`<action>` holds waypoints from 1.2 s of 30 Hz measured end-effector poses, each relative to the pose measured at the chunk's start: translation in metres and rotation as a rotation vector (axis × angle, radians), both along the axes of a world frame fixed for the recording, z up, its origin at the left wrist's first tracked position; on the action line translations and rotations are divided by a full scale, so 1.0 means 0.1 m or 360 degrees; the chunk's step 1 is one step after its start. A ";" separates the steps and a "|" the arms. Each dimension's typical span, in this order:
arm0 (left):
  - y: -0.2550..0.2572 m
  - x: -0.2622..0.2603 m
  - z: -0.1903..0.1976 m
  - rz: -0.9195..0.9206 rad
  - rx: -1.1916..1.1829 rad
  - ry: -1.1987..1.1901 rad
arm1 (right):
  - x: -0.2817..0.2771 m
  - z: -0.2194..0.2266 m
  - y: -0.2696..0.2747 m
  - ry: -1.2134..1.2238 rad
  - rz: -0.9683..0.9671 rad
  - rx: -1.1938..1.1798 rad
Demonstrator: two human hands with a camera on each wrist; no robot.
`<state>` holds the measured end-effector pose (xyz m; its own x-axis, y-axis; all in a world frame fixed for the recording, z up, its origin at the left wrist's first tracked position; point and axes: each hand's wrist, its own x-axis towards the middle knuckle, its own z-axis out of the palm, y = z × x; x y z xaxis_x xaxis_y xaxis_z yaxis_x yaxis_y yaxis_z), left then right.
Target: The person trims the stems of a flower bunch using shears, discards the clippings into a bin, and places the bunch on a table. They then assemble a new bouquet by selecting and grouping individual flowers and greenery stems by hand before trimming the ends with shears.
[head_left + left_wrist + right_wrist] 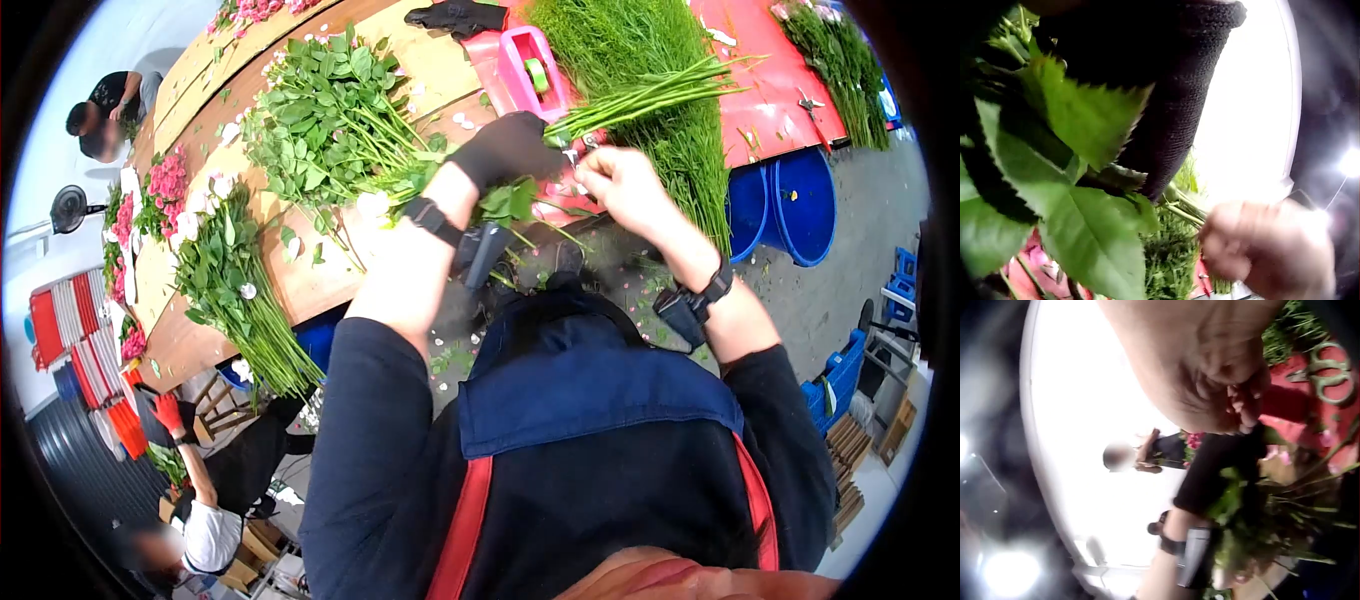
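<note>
My left hand (508,150), in a black knit glove, grips a bunch of long green stems (650,95). The stems stick out to the right of the glove, and broad serrated leaves (1085,219) hang below it. In the head view, pale blooms (375,207) show left of the glove. My bare right hand (625,185) is just right of the glove, close to the stems, with its fingers curled inward. It is blurred in the left wrist view, and I cannot tell whether its fingertips pinch something. A pink tape dispenser (527,62) stands just beyond the glove.
Leafy bunches (325,110) and pink roses (168,185) lie on the wooden table to the left. Feathery greenery (620,60) covers the red sheet (765,110). Scissors (1333,375) lie on red. Blue bins (805,205) stand below the right edge. Two other people are at left.
</note>
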<state>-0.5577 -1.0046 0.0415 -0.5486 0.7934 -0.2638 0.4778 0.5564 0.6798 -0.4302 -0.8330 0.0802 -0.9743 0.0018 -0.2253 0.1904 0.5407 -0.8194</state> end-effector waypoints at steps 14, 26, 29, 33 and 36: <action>0.00 0.58 0.55 0.0003 0.0038 0.0585 | -0.17 -0.94 0.32 0.1081 0.0311 0.0601; 0.01 0.56 0.40 0.0235 -0.0158 0.0791 | -0.05 0.02 -0.19 -0.0465 -0.0502 -0.1389; -0.11 0.60 0.60 0.0015 0.0000 0.0511 | 0.03 0.41 -0.11 -0.0436 -0.0507 -0.1798; -0.21 0.51 0.82 -0.0027 -0.0374 -0.0257 | 0.45 0.43 0.14 -0.0173 -0.0264 -0.1228; -0.17 0.60 1.38 -0.0083 -0.0383 -0.0799 | 0.67 0.02 0.10 0.0302 -0.0218 -0.0682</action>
<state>-0.4976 -1.0215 0.1791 -0.2706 0.7012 -0.6597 0.1595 0.7084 0.6876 -0.3629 -0.8232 0.0821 -0.9955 0.0789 -0.0520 0.0618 0.1272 -0.9899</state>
